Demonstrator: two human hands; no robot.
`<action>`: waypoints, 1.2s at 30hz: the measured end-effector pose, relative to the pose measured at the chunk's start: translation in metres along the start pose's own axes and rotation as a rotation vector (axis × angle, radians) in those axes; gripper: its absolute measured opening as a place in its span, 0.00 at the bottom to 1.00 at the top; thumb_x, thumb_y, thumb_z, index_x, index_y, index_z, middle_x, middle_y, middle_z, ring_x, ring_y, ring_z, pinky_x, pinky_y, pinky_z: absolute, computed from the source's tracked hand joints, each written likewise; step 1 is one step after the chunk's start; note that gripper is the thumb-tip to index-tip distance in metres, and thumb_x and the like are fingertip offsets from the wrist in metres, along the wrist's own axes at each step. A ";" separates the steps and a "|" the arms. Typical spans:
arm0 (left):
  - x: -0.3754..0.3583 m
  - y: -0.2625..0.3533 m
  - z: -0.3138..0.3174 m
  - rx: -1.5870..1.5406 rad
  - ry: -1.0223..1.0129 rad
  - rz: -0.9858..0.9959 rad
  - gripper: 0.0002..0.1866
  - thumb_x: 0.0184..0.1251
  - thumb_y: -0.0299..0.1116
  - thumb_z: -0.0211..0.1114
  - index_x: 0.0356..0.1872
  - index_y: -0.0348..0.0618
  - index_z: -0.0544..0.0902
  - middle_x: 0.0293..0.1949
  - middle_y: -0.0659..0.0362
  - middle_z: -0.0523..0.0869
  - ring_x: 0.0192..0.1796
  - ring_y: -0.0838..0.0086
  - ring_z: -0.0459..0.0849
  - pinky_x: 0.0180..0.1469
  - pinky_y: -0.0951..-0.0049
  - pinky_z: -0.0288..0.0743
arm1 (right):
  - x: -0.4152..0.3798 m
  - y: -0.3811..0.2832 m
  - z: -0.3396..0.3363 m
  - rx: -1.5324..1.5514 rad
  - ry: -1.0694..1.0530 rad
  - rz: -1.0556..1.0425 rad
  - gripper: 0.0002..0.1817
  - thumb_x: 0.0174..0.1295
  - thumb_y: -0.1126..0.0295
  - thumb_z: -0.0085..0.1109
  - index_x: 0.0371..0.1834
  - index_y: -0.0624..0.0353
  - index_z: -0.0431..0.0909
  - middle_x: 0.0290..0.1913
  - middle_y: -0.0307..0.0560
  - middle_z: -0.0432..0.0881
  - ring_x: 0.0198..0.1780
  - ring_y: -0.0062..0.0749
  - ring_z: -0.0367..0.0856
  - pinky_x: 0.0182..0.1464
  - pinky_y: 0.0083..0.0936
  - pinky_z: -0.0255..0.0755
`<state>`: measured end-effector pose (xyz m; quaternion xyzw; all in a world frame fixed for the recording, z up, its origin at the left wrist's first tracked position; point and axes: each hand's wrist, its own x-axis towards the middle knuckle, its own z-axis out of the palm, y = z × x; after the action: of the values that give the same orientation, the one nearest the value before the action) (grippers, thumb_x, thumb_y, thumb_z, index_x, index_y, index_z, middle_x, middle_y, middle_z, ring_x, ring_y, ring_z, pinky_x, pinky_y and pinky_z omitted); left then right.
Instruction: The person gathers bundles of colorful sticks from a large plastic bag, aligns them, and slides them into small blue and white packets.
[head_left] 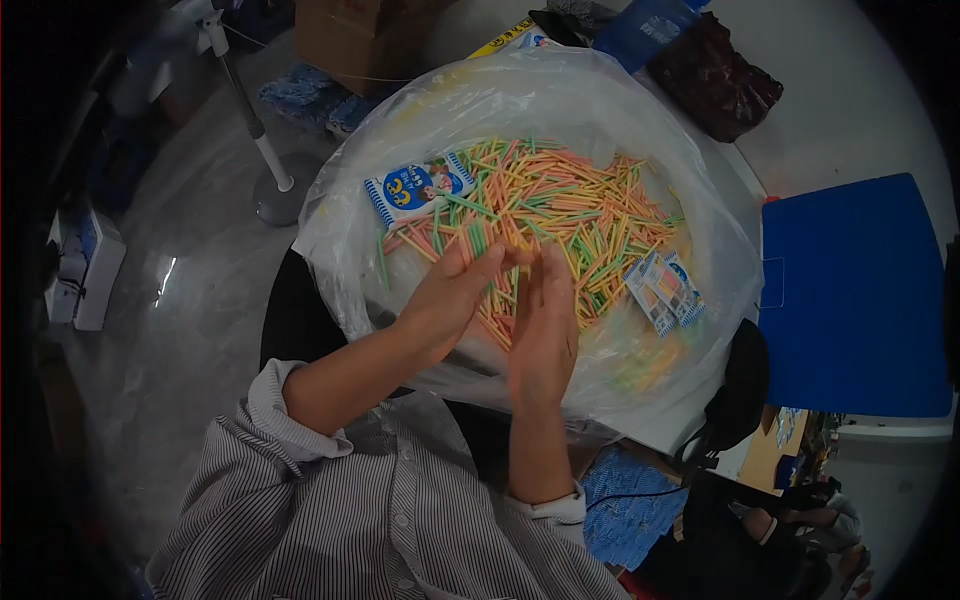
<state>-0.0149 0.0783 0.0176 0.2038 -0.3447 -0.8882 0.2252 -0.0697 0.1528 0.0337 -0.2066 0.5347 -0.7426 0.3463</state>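
Observation:
Many thin pastel sticks [570, 195], pink, yellow, green and orange, lie in a heap inside a large clear plastic bag [400, 120] spread wide open. My left hand [450, 295] is closed round a small bundle of sticks [475, 240] above the near side of the heap. Just right of it, my right hand [545, 305] is raised with its fingertips near the bundle; whether it grips a stick is blurred. A blue and white packet [420, 190] rests at the heap's left edge, and smaller packets [665, 290] lie at its right.
A blue chair or panel [855, 295] stands at the right. Behind the bag are a cardboard box [365, 40], a dark red bag [715, 80] and a blue container [650, 30]. A white stand [265, 150] is on the left. Another person [820, 530] is at lower right.

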 end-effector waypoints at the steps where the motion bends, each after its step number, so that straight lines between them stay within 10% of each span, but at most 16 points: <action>1: 0.001 0.000 0.002 0.085 0.084 0.208 0.12 0.67 0.36 0.46 0.42 0.41 0.74 0.40 0.62 0.76 0.42 0.78 0.73 0.49 0.78 0.65 | -0.006 0.004 0.004 0.119 0.128 -0.024 0.23 0.65 0.63 0.33 0.61 0.63 0.54 0.59 0.48 0.61 0.61 0.32 0.58 0.61 0.24 0.54; 4: 0.004 -0.004 -0.005 0.344 0.123 0.422 0.13 0.67 0.36 0.44 0.44 0.41 0.73 0.44 0.61 0.76 0.45 0.77 0.73 0.50 0.78 0.64 | -0.022 0.014 0.008 0.517 -0.027 0.102 0.23 0.65 0.64 0.32 0.61 0.64 0.54 0.63 0.47 0.54 0.66 0.34 0.48 0.66 0.28 0.41; 8: -0.001 -0.006 -0.010 0.257 0.111 0.244 0.13 0.67 0.37 0.44 0.44 0.43 0.73 0.42 0.62 0.76 0.44 0.79 0.73 0.49 0.80 0.64 | -0.020 0.015 0.012 0.503 -0.035 0.166 0.23 0.65 0.65 0.33 0.61 0.66 0.52 0.63 0.49 0.54 0.66 0.34 0.50 0.65 0.28 0.45; 13: -0.005 0.018 -0.020 0.165 -0.102 -0.224 0.09 0.66 0.38 0.46 0.35 0.45 0.72 0.31 0.66 0.74 0.32 0.86 0.71 0.32 0.85 0.66 | -0.006 0.008 -0.026 -0.667 -0.015 -0.419 0.17 0.61 0.73 0.43 0.53 0.67 0.65 0.53 0.48 0.68 0.52 0.28 0.68 0.53 0.23 0.63; 22: 0.000 0.006 -0.033 0.351 -0.266 -0.315 0.09 0.66 0.38 0.47 0.32 0.44 0.70 0.23 0.68 0.71 0.22 0.88 0.63 0.21 0.89 0.56 | 0.020 0.010 -0.032 -0.321 -0.015 -0.019 0.08 0.56 0.75 0.53 0.39 0.64 0.73 0.23 0.36 0.73 0.22 0.12 0.70 0.21 0.08 0.60; 36: 0.011 -0.005 -0.043 0.291 -0.167 -0.157 0.08 0.66 0.35 0.46 0.34 0.43 0.71 0.23 0.69 0.70 0.22 0.89 0.64 0.23 0.88 0.58 | 0.027 0.029 -0.020 -0.163 -0.012 -0.080 0.03 0.57 0.78 0.51 0.33 0.62 0.68 0.22 0.39 0.72 0.20 0.15 0.69 0.21 0.09 0.61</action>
<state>-0.0025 0.0536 -0.0178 0.1858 -0.4702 -0.8576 0.0940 -0.0929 0.1410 -0.0025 -0.2596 0.5826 -0.7086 0.3017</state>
